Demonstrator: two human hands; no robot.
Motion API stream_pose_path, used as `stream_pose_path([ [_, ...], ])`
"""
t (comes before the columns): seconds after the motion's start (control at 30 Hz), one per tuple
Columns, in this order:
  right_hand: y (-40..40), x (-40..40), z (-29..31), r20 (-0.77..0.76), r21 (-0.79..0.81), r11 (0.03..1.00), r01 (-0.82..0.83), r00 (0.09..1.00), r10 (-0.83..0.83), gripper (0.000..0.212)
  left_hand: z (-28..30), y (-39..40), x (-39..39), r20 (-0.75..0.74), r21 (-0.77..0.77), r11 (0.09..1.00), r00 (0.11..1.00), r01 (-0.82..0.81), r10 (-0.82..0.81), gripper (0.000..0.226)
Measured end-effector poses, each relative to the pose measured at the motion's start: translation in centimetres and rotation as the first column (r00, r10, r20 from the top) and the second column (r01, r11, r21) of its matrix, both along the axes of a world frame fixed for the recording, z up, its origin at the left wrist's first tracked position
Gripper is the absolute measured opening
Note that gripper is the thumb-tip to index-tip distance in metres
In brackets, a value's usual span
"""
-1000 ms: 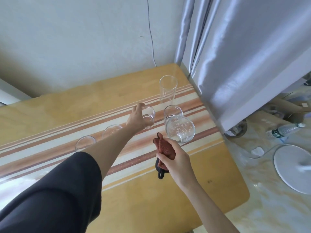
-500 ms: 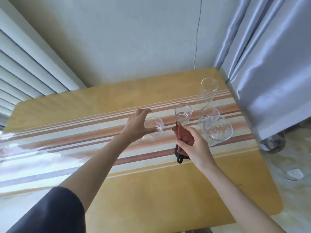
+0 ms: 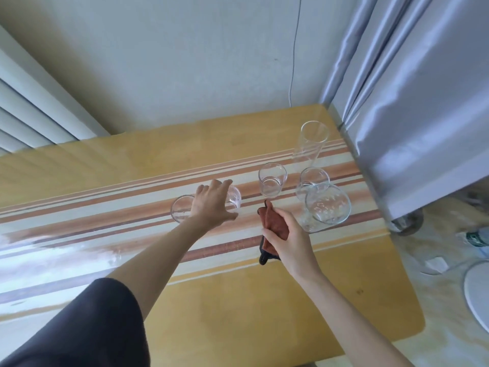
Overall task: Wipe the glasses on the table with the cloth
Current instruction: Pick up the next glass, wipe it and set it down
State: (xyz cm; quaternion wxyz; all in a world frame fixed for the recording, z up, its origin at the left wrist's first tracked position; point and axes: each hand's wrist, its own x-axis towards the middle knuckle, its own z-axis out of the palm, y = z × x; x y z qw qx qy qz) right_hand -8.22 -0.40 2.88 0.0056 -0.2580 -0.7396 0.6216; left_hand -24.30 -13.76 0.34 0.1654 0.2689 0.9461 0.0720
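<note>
Several clear glasses stand on the striped runner of the yellow table (image 3: 238,308). My left hand (image 3: 211,205) reaches over a small glass (image 3: 235,198), which sits between my fingers and thumb. Just left of that hand stands another small glass (image 3: 181,210). My right hand (image 3: 289,241) holds a bunched red-brown cloth (image 3: 274,221) with a dark loop hanging below it. To its right are a wide glass (image 3: 327,205), two small glasses (image 3: 272,180) (image 3: 314,178) and a tall glass (image 3: 312,141).
A grey curtain (image 3: 412,102) hangs along the table's right edge and a pale wall (image 3: 185,62) stands behind it. On the floor at right are a white round base (image 3: 476,295) and a plastic bottle (image 3: 476,238).
My left hand has left the glass it touched a second ago and moved left onto the neighbouring small glass. The right hand with the cloth has barely moved. The view has shifted.
</note>
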Motion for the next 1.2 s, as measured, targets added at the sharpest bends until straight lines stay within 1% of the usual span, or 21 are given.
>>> stream_pose_path([
  [0.03,0.1,0.0,0.3,-0.028,-0.001,1.000,0.012,1.000,-0.012,0.042,0.7,-0.4,0.2,0.065,0.120,0.990,0.996,-0.074,0.066,0.090],
  [0.1,0.1,0.0,1.4,-0.113,-0.008,0.998,0.063,0.992,-0.063,0.040,2.7,-1.3,0.8,0.263,0.343,0.902,0.949,-0.262,0.176,0.089],
  [0.17,0.0,0.0,2.7,-0.226,-0.047,0.991,0.122,0.965,-0.129,0.040,5.3,-2.4,1.9,0.441,0.474,0.786,0.880,-0.397,0.179,0.092],
  [0.2,-0.1,0.0,3.4,-0.278,-0.061,0.989,0.132,0.950,-0.144,0.040,6.5,-2.9,2.5,0.498,0.528,0.725,0.853,-0.442,0.158,0.094],
  [0.23,-0.2,-0.1,4.0,-0.320,-0.069,0.989,0.129,0.936,-0.145,0.041,7.6,-3.3,3.1,0.532,0.570,0.674,0.836,-0.469,0.132,0.094],
  [0.3,-0.7,-0.2,5.5,-0.405,-0.070,0.994,0.084,0.908,-0.105,0.040,9.7,-3.7,4.3,0.549,0.623,0.620,0.831,-0.476,0.086,0.090],
  [0.4,-2.1,-0.4,7.6,-0.494,0.010,0.998,-0.066,0.867,0.063,0.041,11.9,-3.3,5.8,0.509,0.658,0.624,0.860,-0.422,0.045,0.087],
  [0.47,-3.1,-0.6,8.1,-0.524,0.085,0.985,-0.150,0.834,0.173,0.041,12.7,-3.1,6.6,0.499,0.675,0.613,0.866,-0.411,0.032,0.093],
  [0.5,-3.4,-0.7,8.1,-0.527,0.102,0.981,-0.168,0.827,0.196,0.042,13.0,-3.2,7.0,0.504,0.681,0.597,0.863,-0.424,0.037,0.095],
  [0.53,-3.6,-0.9,8.4,-0.515,0.084,0.980,-0.179,0.834,0.196,0.042,13.3,-3.2,7.4,0.507,0.686,0.583,0.861,-0.436,0.048,0.094],
  [0.63,-3.3,-1.4,9.6,-0.460,-0.111,0.965,-0.237,0.873,0.162,0.039,14.4,-3.5,8.0,0.497,0.723,0.536,0.867,-0.436,0.035,0.084],
  [0.73,-2.2,-2.2,10.5,-0.359,-0.246,0.924,-0.293,0.913,0.194,0.053,15.5,-3.7,8.0,0.487,0.762,0.509,0.872,-0.400,-0.044,0.080],
  [0.77,-1.9,-2.4,10.8,-0.327,-0.279,0.910,-0.308,0.921,0.212,0.056,15.7,-3.7,7.9,0.496,0.770,0.495,0.866,-0.404,-0.065,0.081],
  [0.83,-1.5,-2.5,11.3,-0.262,-0.362,0.875,-0.323,0.936,0.237,0.057,15.8,-4.0,7.7,0.524,0.777,0.457,0.847,-0.433,-0.090,0.092],
  [0.87,-1.3,-2.4,11.4,-0.224,-0.431,0.844,-0.319,0.944,0.243,0.055,15.7,-4.1,7.6,0.537,0.776,0.446,0.838,-0.446,-0.096,0.096],
  [0.9,-1.0,-2.2,11.5,-0.186,-0.521,0.794,-0.314,0.949,0.253,0.052,15.5,-4.2,7.6,0.546,0.778,0.436,0.831,-0.453,-0.110,0.096],
  [0.97,-0.7,-1.6,11.6,-0.105,-0.678,0.678,-0.284,0.950,0.292,0.051,15.4,-4.3,7.7,0.561,0.771,0.448,0.816,-0.452,-0.142,0.097],
  [1.03,-0.6,-0.9,11.1,-0.078,-0.759,0.596,-0.262,0.945,0.317,0.052,15.5,-4.3,7.8,0.572,0.750,0.503,0.803,-0.430,-0.166,0.100],
  [1.07,-0.7,-0.6,10.8,-0.087,-0.775,0.573,-0.265,0.944,0.319,0.054,15.7,-4.4,7.8,0.572,0.733,0.548,0.801,-0.404,-0.174,0.102],
  [1.13,-1.1,-0.3,10.2,-0.110,-0.793,0.543,-0.277,0.941,0.319,0.069,16.1,-4.6,7.5,0.561,0.682,0.648,0.811,-0.339,-0.166,0.102],
  [1.2,-1.4,-0.1,9.8,-0.120,-0.804,0.536,-0.256,0.954,0.276,0.083,16.4,-4.6,7.5,0.506,0.641,0.710,0.856,-0.290,-0.108,0.098],
])
